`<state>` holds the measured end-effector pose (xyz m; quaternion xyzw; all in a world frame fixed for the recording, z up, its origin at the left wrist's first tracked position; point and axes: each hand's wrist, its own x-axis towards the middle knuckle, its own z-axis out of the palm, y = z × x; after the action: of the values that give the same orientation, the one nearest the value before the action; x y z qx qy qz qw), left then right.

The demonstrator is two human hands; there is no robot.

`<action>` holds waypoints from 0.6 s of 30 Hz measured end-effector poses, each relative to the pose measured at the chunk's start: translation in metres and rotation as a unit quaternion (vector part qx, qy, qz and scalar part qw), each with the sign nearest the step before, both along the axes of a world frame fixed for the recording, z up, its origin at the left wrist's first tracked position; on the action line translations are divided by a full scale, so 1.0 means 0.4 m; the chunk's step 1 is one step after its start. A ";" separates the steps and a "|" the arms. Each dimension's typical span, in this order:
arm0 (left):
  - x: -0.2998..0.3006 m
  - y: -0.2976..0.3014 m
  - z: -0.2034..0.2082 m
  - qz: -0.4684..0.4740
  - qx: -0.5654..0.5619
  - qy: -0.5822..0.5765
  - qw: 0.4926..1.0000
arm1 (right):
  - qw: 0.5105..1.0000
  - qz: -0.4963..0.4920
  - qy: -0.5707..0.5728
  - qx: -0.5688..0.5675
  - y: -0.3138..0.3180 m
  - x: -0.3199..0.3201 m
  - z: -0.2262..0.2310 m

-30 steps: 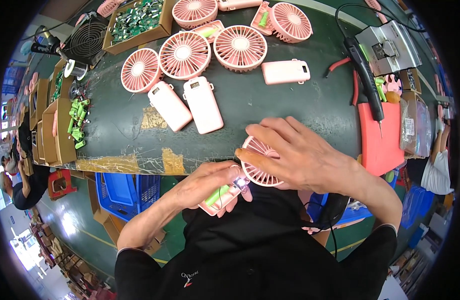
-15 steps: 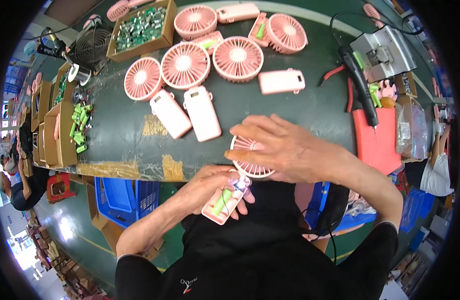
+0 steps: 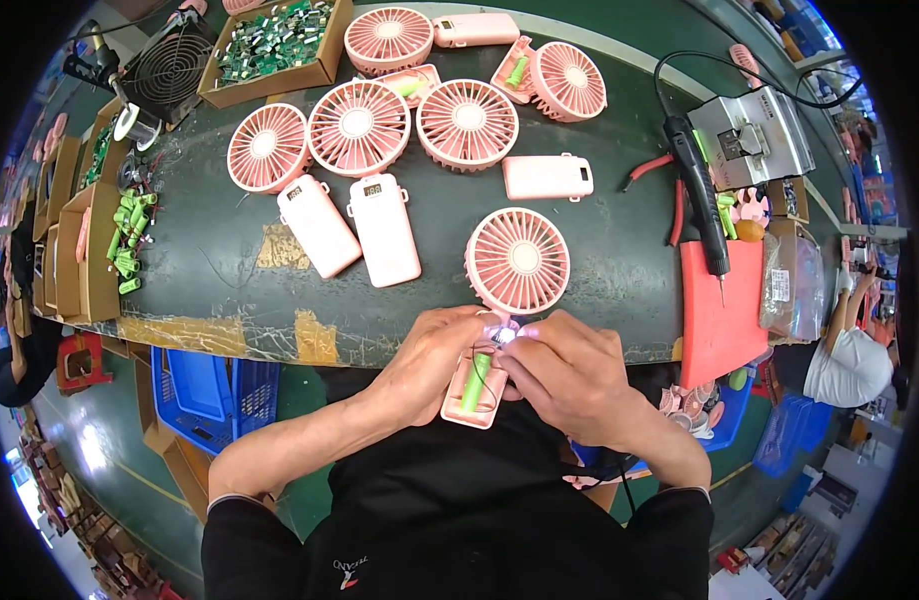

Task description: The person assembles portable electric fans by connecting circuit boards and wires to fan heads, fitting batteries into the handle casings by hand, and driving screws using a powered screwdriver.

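A pink handheld fan [image 3: 519,262] lies with its round head on the near part of the bench and its opened handle [image 3: 460,408] toward me over the edge. Inside the handle sit a green battery cell [image 3: 474,380] and thin dark wires. A small part at the neck glows whitish purple. My left hand [image 3: 434,350] is closed around the handle's upper left side. From the right, my right hand [image 3: 577,375] has its thumb and fingers pinched at the glowing neck; the fingertips partly cover what they press on.
Several pink fans [image 3: 359,120] and closed pink handles [image 3: 385,230] lie farther back. A box of green circuit boards [image 3: 279,45] stands at the far left, near a solder spool [image 3: 139,127]. To the right are a black electric screwdriver [image 3: 701,195], red-handled pliers [image 3: 676,205] and a red pad [image 3: 714,320].
My right hand has left the fan head and come down to the handle's neck, fingers now pinched there. The fan head has turned upright, farther onto the bench. My left hand keeps its hold.
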<state>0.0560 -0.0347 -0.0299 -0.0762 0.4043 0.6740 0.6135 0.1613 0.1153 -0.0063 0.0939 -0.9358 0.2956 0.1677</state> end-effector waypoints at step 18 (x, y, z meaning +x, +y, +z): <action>-0.008 0.008 -0.007 0.002 -0.024 -0.032 0.999 | 0.996 0.020 0.003 0.081 0.004 -0.002 -0.030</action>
<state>0.0530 -0.0314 -0.0328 -0.1133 0.4008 0.6625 0.6226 0.1605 0.1169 -0.0183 0.1263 -0.9543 0.2215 0.1562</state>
